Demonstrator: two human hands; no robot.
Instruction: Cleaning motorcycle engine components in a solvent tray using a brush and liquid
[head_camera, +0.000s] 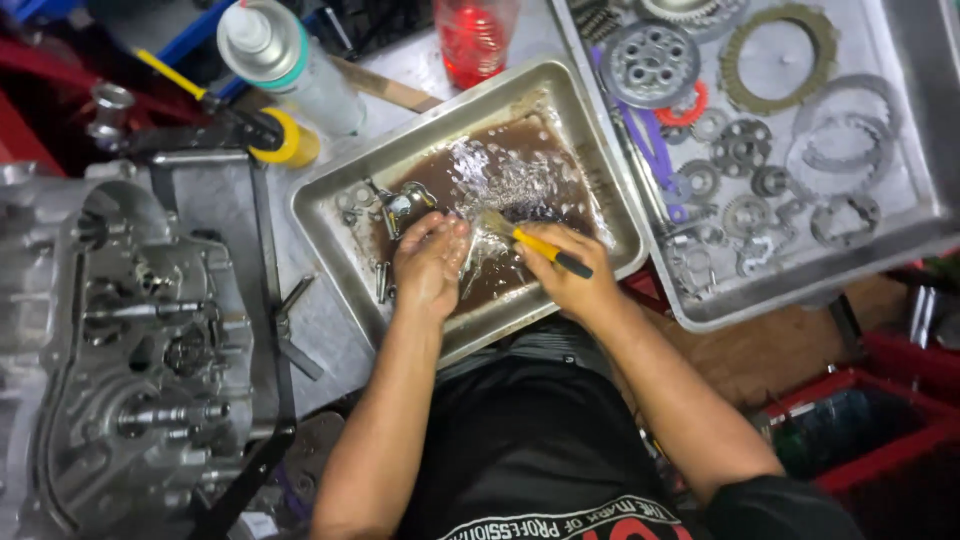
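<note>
A small brush (530, 243) with a yellow and black handle lay pinched in the right hand (568, 275), its bristles pointing at the left hand (430, 262), which was curled around something I could not make out. Both hands were over a shiny metal pan (330, 205) of brown, splashy liquid. A gray engine block (120, 350) sat to the left, and a tray (925, 120) of round gears sat to the right.

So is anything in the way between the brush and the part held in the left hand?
Nothing visible: the brush in the right hand has its bristles right beside the left hand, over the brown liquid in the metal tray. The held part itself is hidden.
</note>
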